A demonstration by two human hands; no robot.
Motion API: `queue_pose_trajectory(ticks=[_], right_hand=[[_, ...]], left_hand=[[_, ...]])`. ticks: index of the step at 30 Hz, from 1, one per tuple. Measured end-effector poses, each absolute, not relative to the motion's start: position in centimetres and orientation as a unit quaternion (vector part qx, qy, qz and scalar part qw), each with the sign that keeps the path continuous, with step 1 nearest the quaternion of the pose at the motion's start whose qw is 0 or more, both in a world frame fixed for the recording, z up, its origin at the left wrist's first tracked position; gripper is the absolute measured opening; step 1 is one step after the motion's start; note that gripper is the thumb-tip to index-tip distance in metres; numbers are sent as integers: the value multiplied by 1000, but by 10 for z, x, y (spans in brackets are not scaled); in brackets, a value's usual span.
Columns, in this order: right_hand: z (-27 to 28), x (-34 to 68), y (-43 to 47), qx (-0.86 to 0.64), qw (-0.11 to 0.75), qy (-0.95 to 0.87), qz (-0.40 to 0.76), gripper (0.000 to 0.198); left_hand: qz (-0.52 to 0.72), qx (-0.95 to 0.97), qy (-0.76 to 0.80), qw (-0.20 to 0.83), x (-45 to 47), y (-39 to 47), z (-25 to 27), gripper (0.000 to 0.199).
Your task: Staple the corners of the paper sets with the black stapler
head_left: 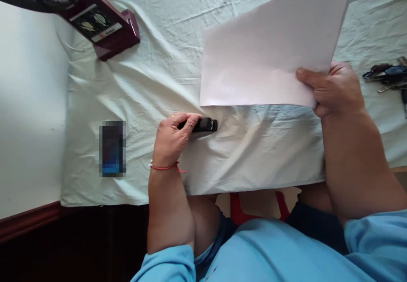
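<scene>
My left hand [173, 140] grips a small black stapler [206, 125] that rests on the white cloth [254, 154] near the middle of the table. A red thread circles that wrist. My right hand [333, 87] pinches the lower right corner of white paper sheets [270, 48], with the thumb on top. The sheets are held tilted above the cloth, and their lower left corner lies just above the stapler, apart from it.
A dark phone [112, 148] lies on the cloth to the left. A maroon fan base [101, 23] stands at the back left. Keys [389, 76] lie at the right edge. The table's front edge runs just before my knees.
</scene>
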State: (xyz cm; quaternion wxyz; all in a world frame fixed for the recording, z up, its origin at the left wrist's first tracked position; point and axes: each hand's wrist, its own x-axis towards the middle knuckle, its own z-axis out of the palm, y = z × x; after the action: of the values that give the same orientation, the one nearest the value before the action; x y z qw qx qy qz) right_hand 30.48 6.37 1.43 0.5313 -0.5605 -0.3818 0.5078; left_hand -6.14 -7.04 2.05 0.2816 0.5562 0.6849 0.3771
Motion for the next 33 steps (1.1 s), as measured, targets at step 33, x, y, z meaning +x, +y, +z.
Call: queue_pose_trajectory(ticks=[33], right_hand=[[5, 302, 66, -463, 571, -421, 531, 63]], left_hand=[[610, 386, 603, 340, -38, -57, 6, 55]])
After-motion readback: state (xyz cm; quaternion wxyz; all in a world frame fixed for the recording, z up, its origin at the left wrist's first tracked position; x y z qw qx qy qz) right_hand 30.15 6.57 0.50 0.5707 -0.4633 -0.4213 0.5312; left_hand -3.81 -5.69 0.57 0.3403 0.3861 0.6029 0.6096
